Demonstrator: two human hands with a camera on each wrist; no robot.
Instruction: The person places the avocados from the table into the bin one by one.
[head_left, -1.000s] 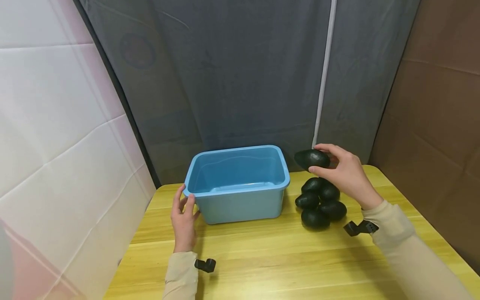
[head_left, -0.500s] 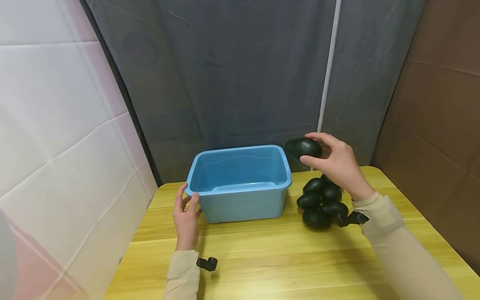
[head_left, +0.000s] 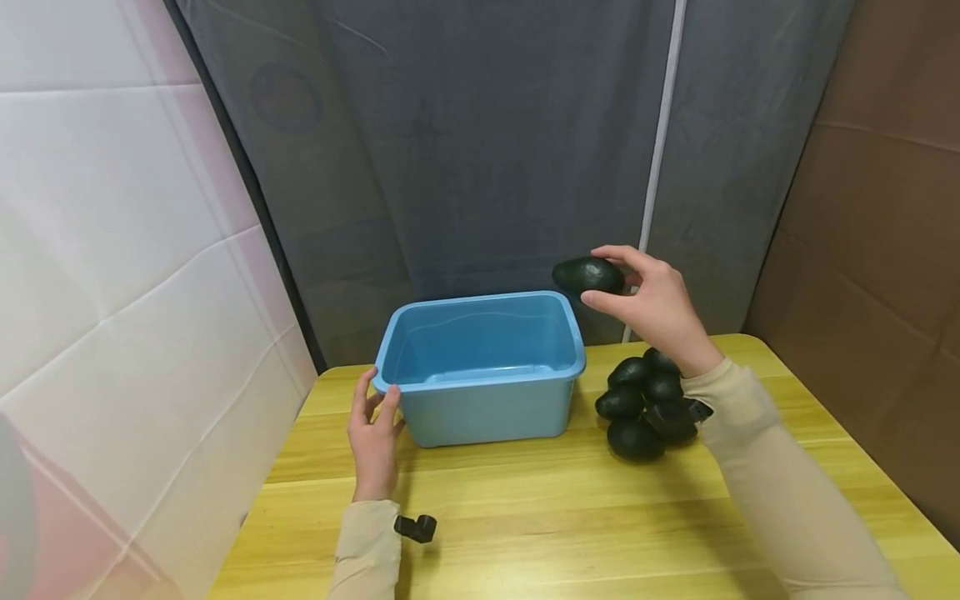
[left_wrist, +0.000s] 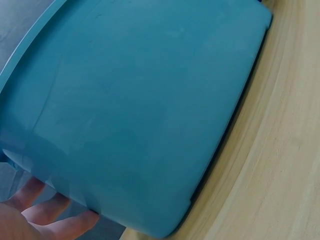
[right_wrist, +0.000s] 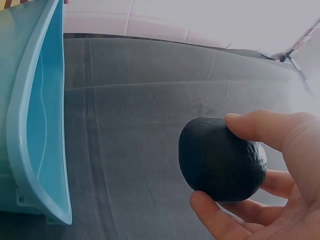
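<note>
Fingers (right_wrist: 250, 122) round avocado (head_left: 588, 275); pile (head_left: 637, 400) partly behind sleeve (head_left: 757, 467)

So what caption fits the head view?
Right hand lifts dark oval avocado over blue plastic tub.

right hand (head_left: 651, 304): we have lifted it up and toward 10 o'clock, away from the pile (head_left: 643, 402)
avocado (head_left: 588, 275): it has risen with our fingers and now hangs above the far right corner of the tub (head_left: 480, 404)
right sleeve (head_left: 757, 450): it now crosses the pile's 3 o'clock edge
</note>
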